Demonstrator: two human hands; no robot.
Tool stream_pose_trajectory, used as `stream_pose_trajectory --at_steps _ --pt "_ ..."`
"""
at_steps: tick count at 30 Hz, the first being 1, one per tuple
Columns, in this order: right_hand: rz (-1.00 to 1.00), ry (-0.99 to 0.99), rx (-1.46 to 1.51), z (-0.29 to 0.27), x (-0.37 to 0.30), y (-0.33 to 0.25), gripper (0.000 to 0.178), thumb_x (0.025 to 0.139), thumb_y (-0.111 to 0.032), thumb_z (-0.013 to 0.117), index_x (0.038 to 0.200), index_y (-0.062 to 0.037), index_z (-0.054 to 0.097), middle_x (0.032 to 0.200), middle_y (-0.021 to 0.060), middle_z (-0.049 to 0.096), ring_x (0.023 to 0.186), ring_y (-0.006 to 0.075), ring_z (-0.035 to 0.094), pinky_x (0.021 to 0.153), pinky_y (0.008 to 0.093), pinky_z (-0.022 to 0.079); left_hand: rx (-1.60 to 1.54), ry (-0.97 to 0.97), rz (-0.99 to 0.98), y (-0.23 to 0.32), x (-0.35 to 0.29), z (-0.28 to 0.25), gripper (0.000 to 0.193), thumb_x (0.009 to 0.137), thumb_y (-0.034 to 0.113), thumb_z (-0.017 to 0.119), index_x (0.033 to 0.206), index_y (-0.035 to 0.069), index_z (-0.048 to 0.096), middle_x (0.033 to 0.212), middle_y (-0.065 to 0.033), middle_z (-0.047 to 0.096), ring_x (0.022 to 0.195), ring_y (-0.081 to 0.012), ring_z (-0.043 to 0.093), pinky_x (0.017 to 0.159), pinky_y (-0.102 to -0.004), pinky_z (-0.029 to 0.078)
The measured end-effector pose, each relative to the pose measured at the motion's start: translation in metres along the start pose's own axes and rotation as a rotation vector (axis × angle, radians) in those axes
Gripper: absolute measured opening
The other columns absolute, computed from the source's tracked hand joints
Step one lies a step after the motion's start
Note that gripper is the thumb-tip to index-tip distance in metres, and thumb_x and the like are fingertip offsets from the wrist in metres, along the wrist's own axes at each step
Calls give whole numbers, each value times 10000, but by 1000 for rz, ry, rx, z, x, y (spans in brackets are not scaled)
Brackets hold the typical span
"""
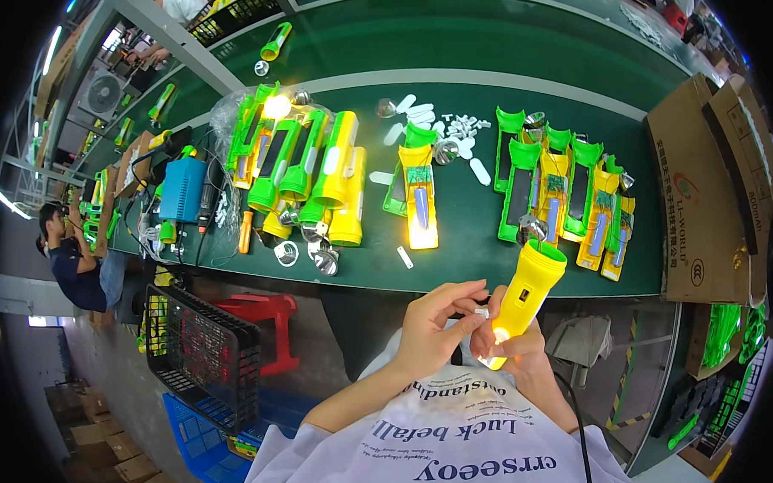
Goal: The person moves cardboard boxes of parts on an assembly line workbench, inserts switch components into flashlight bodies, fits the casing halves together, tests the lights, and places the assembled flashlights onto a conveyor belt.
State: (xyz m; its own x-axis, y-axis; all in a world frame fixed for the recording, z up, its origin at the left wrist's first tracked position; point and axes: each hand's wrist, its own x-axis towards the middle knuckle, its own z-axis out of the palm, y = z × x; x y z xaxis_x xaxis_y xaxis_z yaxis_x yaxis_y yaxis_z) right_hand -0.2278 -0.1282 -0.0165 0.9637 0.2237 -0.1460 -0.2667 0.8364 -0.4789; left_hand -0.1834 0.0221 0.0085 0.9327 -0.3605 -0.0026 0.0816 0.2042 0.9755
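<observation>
A yellow torch [523, 299] with a green rim is gripped at its lower end by the right hand [509, 344], below the edge of the green bench [488, 245] and just above the lap. The torch is tilted, its open head pointing up and to the right toward the bench edge. A glow is seen at its base, inside the right hand's grasp. The left hand [435, 324] is held just beside it, its fingertips pinched on a small white part [482, 313] that is touching or nearly touching the side of the torch. A black cable [577, 427] is seen running down past the right forearm.

On the bench ahead, a lone yellow half-shell [422, 209] with a circuit strip is laid open, with a green half-shell beside it. To its right a row of green and yellow shells [567, 197] is laid out side by side, reflectors among them. To the left a pile of finished torches [304, 166] is stacked, one lamp lit. White plastic bits [442, 124] are scattered behind the lone shell. Loose reflectors [318, 256] are lying near the front edge. A blue box [182, 190] with cables is set at the far left. Cardboard boxes [703, 193] are stood at the right end. Below the bench a red stool [260, 318] and a black wire basket [199, 354] are placed, above a blue crate [201, 439]. Another person [75, 256] is seated at the far left.
</observation>
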Motion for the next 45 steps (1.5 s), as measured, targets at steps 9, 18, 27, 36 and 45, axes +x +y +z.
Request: stream_pose_trajectory --at_steps 9,18,27,36,45 --pt "24 20 -86 8 2 -1 522 519 33 691 982 -40 462 639 115 535 541 248 545 529 363 473 421 -35 98 4 3 -18 198 796 -82 641 954 17 709 919 -94 590 801 -169 600 708 -247 471" --pt "155 48 76 4 -16 -6 560 481 63 626 1013 -24 476 635 96 535 501 192 514 463 314 415 273 -239 195 16 16 4 152 816 -122 634 954 -60 648 922 -108 598 820 -134 586 744 -241 479" --pt "190 94 17 6 -21 -7 560 479 52 627 1017 -9 486 608 95 533 479 182 513 435 308 403 255 -209 103 21 19 17 127 794 -11 687 916 -14 650 810 -69 634 707 -120 602 678 -243 496" --pt "226 20 0 2 -24 -5 496 477 48 643 950 -10 504 628 100 546 491 177 517 450 301 404 220 -240 145 21 21 15 119 791 -22 696 904 -14 660 838 -60 589 710 -108 564 660 -224 458" --pt "254 40 3 12 -23 -7 386 482 40 641 841 -8 508 617 101 535 486 180 505 448 304 402 -13 -171 63 15 18 15 104 813 -22 695 871 -16 608 815 -33 578 698 -82 551 645 -207 444"
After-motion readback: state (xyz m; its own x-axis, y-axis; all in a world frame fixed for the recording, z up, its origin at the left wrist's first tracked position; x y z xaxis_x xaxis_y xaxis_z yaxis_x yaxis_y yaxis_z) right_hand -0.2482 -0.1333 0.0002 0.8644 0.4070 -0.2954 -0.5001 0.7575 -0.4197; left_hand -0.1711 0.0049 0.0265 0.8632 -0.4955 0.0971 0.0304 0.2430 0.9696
